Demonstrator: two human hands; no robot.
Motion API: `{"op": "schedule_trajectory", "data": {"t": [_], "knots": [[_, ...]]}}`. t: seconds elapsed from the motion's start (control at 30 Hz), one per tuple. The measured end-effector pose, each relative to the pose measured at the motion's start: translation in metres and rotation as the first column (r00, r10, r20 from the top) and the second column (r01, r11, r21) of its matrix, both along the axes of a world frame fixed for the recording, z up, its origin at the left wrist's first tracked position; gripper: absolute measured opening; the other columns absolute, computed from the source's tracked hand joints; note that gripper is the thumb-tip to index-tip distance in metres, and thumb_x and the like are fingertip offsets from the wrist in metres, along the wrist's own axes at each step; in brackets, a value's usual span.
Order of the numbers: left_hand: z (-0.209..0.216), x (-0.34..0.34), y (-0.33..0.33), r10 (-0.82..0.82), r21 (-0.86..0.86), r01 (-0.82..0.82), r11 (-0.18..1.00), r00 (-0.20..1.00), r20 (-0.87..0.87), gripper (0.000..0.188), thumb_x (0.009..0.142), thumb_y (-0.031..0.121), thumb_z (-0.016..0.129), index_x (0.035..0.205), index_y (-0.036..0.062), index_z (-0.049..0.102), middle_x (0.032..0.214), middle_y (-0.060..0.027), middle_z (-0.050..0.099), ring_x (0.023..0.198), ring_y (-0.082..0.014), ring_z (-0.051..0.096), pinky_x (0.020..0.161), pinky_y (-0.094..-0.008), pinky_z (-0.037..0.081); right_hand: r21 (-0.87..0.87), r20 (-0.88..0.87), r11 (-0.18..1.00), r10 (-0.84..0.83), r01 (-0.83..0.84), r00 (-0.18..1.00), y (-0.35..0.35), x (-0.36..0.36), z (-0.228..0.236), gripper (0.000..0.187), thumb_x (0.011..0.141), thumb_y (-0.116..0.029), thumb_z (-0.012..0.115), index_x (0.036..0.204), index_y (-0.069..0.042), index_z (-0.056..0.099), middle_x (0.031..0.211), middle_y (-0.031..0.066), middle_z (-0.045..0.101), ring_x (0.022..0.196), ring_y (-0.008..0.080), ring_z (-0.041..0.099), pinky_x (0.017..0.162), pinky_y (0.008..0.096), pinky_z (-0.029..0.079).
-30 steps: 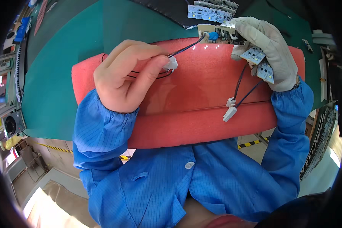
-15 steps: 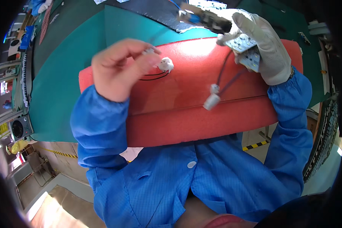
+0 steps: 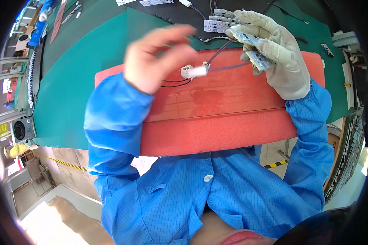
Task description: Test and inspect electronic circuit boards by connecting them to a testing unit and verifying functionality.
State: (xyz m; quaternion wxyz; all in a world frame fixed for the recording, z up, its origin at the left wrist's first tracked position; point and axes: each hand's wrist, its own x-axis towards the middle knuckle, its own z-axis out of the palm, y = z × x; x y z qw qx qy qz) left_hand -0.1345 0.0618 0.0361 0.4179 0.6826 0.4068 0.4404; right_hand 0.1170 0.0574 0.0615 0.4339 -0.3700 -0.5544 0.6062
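Circuit boards [image 3: 245,37]: two, pinched in the gloved right hand [image 3: 280,53], above the red foam pad [image 3: 216,130], perhaps angled so their leads [image 3: 221,50] reach leftward.
Bare left hand [image 3: 155,59]: blurred, thumb and fingers spread, seemingly holding nothing.
White plugs [image 3: 198,72]: near that hand, by the white socket [image 3: 185,72]; contact unclear.
Pad: beneath, probably as cushioning.
Board markings: none legible.

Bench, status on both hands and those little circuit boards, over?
Left hand open, blurred. Gloved right hand gripping two small circuit boards. Blurred white connector overlaps white socket in view; contact unclear.
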Motion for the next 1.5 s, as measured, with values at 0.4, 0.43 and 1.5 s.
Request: {"op": "schedule_trajectory", "data": {"t": [0.4, 0.43, 1.5], "knots": [[0.003, 0.008, -0.021, -0.039, -0.080, 0.052, 0.995, 0.987, 0.159, 0.008, 0.085, -0.004, 0.060, 0.093, -0.0010, 0.061, 0.084, -0.0045, 0.063, 0.076, -0.0091, 0.061, 0.065, -0.0215, 0.049, -0.022, 0.233, 0.996, 0.084, -0.081, 0.969, -0.005, 0.005, 0.013, 0.050, 0.078, -0.019, 0.056, 0.124, -0.001, 0.051, 0.099, 0.0134, 0.065, 0.059, 0.0059, 0.057, 0.056, 0.0207, 0.053], [0.003, 0.007, -0.020, -0.037, -0.051, 0.044, 0.998, 0.991, 0.132, 0.008, 0.085, -0.004, 0.061, 0.092, -0.0011, 0.061, 0.083, -0.0040, 0.062, 0.075, -0.0089, 0.061, 0.064, -0.0215, 0.049, -0.026, 0.234, 0.996, 0.088, -0.084, 0.968, -0.006, 0.005, 0.013, 0.050, 0.078, -0.019, 0.056, 0.124, -0.001, 0.051, 0.099, 0.0134, 0.065, 0.059, 0.0059, 0.057, 0.056, 0.0207, 0.053], [-0.002, -0.009, -0.031, 0.084, 0.322, -0.002, 0.947, 0.967, -0.239, 0.010, 0.078, 0.001, 0.068, 0.087, 0.0010, 0.063, 0.082, -0.0087, 0.064, 0.074, -0.0191, 0.063, 0.066, -0.0268, 0.051, 0.086, 0.481, 0.981, 0.113, -0.176, 0.869, 0.015, 0.023, -0.014, 0.035, 0.092, -0.027, 0.050, 0.115, -0.003, 0.060, 0.071, 0.0089, 0.062, 0.048, 0.0056, 0.056, 0.040, 0.0165, 0.046]]}}
